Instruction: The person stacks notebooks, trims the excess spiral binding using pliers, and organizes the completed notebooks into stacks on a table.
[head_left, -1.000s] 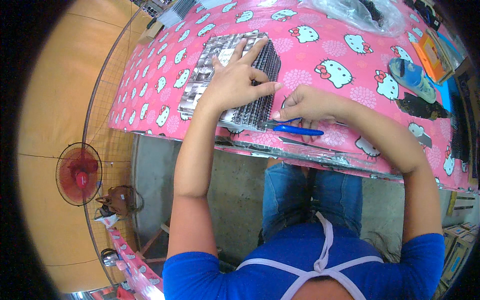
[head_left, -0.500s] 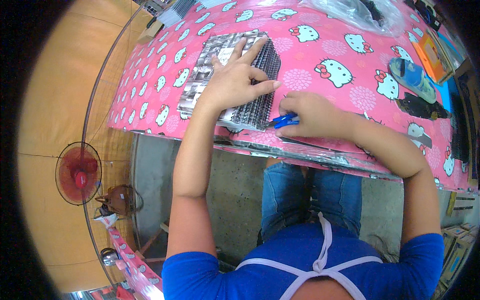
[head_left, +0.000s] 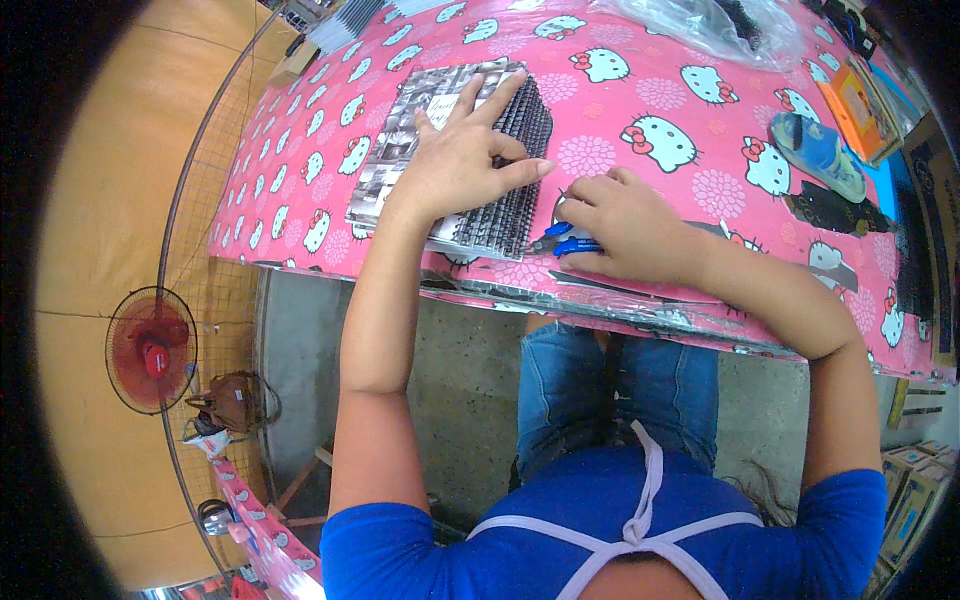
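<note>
My left hand [head_left: 455, 165] lies with fingers spread across a stack of notebooks [head_left: 380, 185] with a black-and-white printed cover. Its thumb reaches out past the black wire spiral bindings [head_left: 500, 218] along the stack's right side. By the near right corner of the stack, my right hand [head_left: 635, 225] is closed round small pliers with blue handles [head_left: 577, 246]. Their metal jaws point left, close to the end of the bindings; whether they touch the wire I cannot tell. Part of the handles is hidden under my right fingers.
A pink patterned cloth [head_left: 655, 95] covers the table. Toward the right lie a blue sandal-like item [head_left: 815, 150], black scraps [head_left: 835, 210] and an orange box [head_left: 850, 110]. A clear plastic bag [head_left: 700, 25] rests at the far side. A red fan [head_left: 152, 350] stands at the left.
The blue handles look further apart now, and my right fingers have loosened and lifted a little. My left hand stays on the notebooks. The whole view has shifted slightly.
</note>
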